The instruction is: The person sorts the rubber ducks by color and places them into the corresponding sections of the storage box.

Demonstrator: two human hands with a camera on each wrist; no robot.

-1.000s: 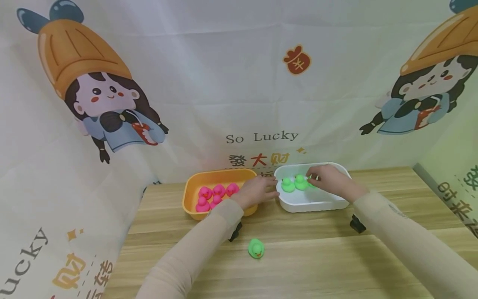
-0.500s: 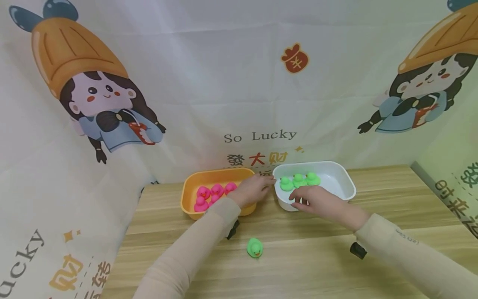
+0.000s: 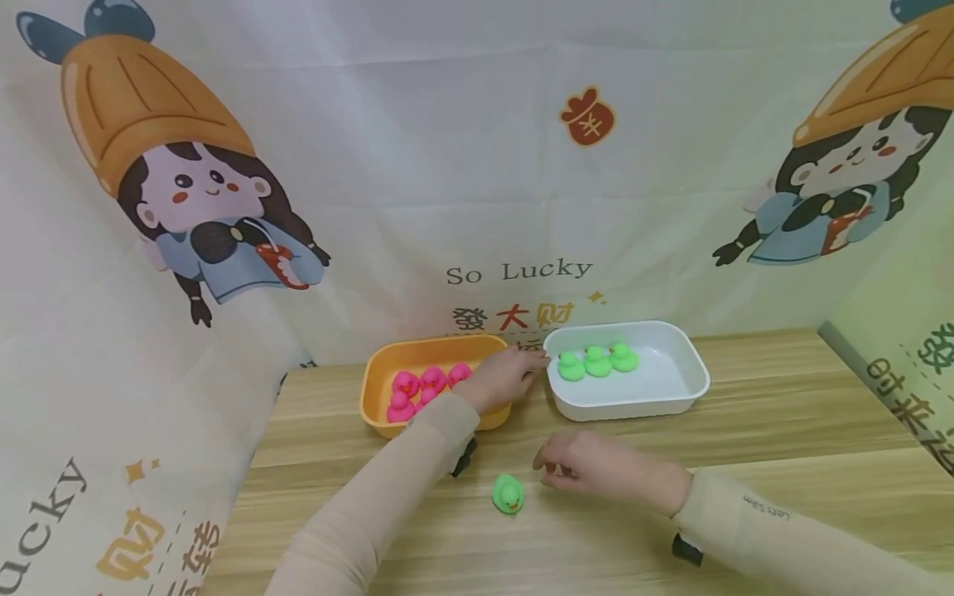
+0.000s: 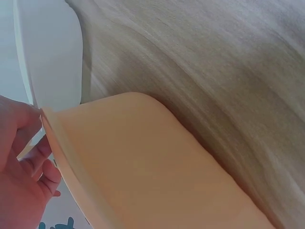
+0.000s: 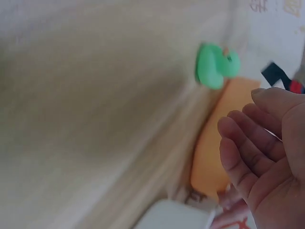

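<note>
A green rubber duck (image 3: pixel 508 494) sits on the wooden table, also seen in the right wrist view as a green duck (image 5: pixel 212 67). Just right of it hovers my right hand (image 3: pixel 604 468), fingers loosely bent and holding nothing. My left hand (image 3: pixel 507 379) reaches across the right end of the orange tub (image 3: pixel 373 372), its fingertips right at the left rim of the white tub (image 3: pixel 633 407). Several pink ducks (image 3: pixel 433 379) lie in the orange tub, some hidden behind my left arm. Three green ducks (image 3: pixel 597 362) stand in a row inside the white tub.
A printed cloth (image 3: pixel 417 165) hangs as a wall behind and beside the table (image 3: pixel 782 397). Both tubs stand side by side near its back edge. Black straps with small boxes (image 3: pixel 687 548) hang under my wrists.
My right hand has left the white tub, empty, and moved down toward the lone green duck. The third duck in the white tub is now uncovered. My left hand has stayed in place.
</note>
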